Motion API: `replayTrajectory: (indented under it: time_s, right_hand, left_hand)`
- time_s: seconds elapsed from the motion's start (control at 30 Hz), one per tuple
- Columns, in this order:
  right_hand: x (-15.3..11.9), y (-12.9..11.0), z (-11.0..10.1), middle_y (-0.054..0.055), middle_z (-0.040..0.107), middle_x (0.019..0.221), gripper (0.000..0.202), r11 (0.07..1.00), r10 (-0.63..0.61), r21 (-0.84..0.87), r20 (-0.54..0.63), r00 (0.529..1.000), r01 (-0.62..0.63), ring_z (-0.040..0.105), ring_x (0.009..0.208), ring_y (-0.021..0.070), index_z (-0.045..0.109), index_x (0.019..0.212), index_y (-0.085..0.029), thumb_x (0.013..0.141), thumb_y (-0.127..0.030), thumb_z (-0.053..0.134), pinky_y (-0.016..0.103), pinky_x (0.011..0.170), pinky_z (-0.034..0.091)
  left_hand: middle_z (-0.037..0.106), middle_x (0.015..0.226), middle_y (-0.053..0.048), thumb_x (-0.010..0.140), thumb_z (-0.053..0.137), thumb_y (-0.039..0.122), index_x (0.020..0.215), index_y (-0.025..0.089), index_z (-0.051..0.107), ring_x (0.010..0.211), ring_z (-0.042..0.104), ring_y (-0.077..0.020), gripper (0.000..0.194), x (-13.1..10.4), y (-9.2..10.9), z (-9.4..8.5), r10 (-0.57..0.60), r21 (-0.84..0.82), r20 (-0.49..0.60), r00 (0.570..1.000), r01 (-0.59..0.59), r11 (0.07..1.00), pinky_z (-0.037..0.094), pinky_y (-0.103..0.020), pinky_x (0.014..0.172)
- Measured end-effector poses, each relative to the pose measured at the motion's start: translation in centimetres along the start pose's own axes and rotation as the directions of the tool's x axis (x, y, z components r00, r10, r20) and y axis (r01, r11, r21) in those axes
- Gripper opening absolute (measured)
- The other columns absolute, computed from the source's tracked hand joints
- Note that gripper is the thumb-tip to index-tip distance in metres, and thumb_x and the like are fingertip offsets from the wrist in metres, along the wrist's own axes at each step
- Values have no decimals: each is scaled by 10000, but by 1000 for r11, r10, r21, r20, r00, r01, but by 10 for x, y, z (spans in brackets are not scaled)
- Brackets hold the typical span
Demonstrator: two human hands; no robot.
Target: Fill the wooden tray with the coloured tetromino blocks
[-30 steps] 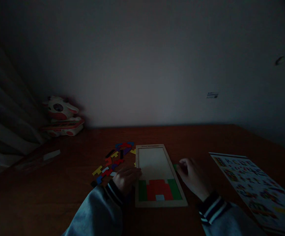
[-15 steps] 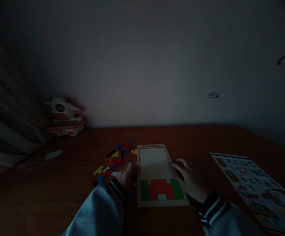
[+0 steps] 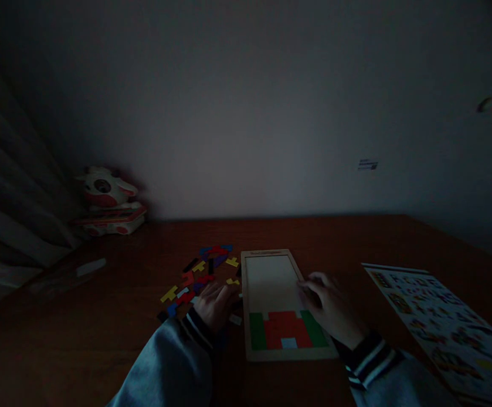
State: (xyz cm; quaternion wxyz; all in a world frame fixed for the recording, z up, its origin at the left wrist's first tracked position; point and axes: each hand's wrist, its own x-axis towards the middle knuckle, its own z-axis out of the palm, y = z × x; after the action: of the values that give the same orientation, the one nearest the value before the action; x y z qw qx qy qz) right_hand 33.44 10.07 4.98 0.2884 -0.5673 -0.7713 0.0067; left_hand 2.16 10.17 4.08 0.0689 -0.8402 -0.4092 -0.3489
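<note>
A flat, pale wooden puzzle tray with a raised rim (image 3: 290,355) lies on the table between the two hands, just right of the left hand (image 3: 215,305) and just left of the right hand (image 3: 333,308). In its near end sit flat coloured pieces: a green block (image 3: 258,332) on the left hand's side, a broad orange-red block (image 3: 287,325) in the middle with a small white piece (image 3: 289,342) set in its near edge, and a second green block (image 3: 314,330) on the right hand's side.

The left hand's fingers are bent beside the tray's left rim; whether they grip anything cannot be told. The right hand is partly curled, fingertips at the right rim, and any grip there is also unclear. A loose white piece (image 3: 235,320) lies just right of the left hand. Beyond and left of that hand spread angular pieces in several colours, among them a yellow stepped piece (image 3: 168,294).

Well right of the right hand lies a printed paper sheet (image 3: 436,322). Far beyond the left hand stands a white-and-red cow-shaped toy (image 3: 106,195) on the brown wooden table (image 3: 102,333).
</note>
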Motion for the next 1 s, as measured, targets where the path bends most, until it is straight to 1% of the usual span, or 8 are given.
replayTrajectory:
  time_s: [0.07,0.2,0.27,0.37,0.53,0.73,0.83,1.0]
  right_hand:
    - [1,-10,-5,101,594,1085,225,995,-45,83,-6,999,45,577,1010,264,682,1038,-230,869,-313,559,443,899,473]
    - [-2,-42,-17,54,610,1138,307,909,-251,367,107,962,196,571,1066,202,580,1199,-265,893,-255,568,359,940,469]
    - [-6,-57,-19,37,638,1105,311,858,-319,466,149,936,218,586,1041,187,592,1181,-270,873,-232,611,327,922,479]
    - [-11,-72,-17,23,684,1002,256,810,-349,552,185,919,196,618,950,181,643,1104,-262,853,-211,650,304,851,503]
    - [-13,-77,-10,17,710,932,152,771,-301,628,212,930,106,643,889,176,688,1013,-257,879,-225,624,294,804,514]
    - [-12,-74,-5,35,695,990,195,799,-140,601,193,971,-5,642,928,185,650,1081,-253,893,-252,596,313,839,511]
    - [-12,-71,-2,27,694,966,191,819,-60,572,163,985,-45,646,884,180,629,1085,-256,907,-267,563,320,817,513]
    - [-11,-70,-4,21,662,886,163,824,-41,566,84,996,-14,631,805,163,605,1033,-234,931,-307,502,297,754,514]
  left_hand:
    - [703,825,-49,977,405,239,1029,195,618,737,653,-156,224,4,11,-6,100,-85,-79,992,-107,991,522,-247,663]
    - [714,829,-40,941,516,202,1038,180,607,726,664,-139,135,10,34,-16,236,-253,-91,968,-251,934,525,-206,642]
    - [712,787,-39,928,542,200,991,167,614,682,659,-143,101,12,42,-16,301,-293,-96,949,-316,902,524,-217,631]
    - [693,733,-47,945,506,210,947,153,625,635,643,-149,132,13,49,-15,355,-317,-125,927,-376,871,516,-232,600]
    - [689,733,-68,935,500,161,942,128,630,656,640,-159,134,16,52,-18,400,-349,-106,911,-410,843,527,-244,615]
    - [723,908,-96,944,455,149,1086,153,626,830,669,-177,223,16,48,-20,326,-341,-143,935,-355,870,555,-279,719]
    - [726,884,-89,945,443,152,1026,161,653,805,674,-174,226,16,44,-12,282,-316,-135,950,-311,896,555,-279,700]
    - [733,842,-80,961,407,188,980,158,672,748,679,-177,268,17,43,7,261,-247,-85,962,-274,929,556,-279,655]
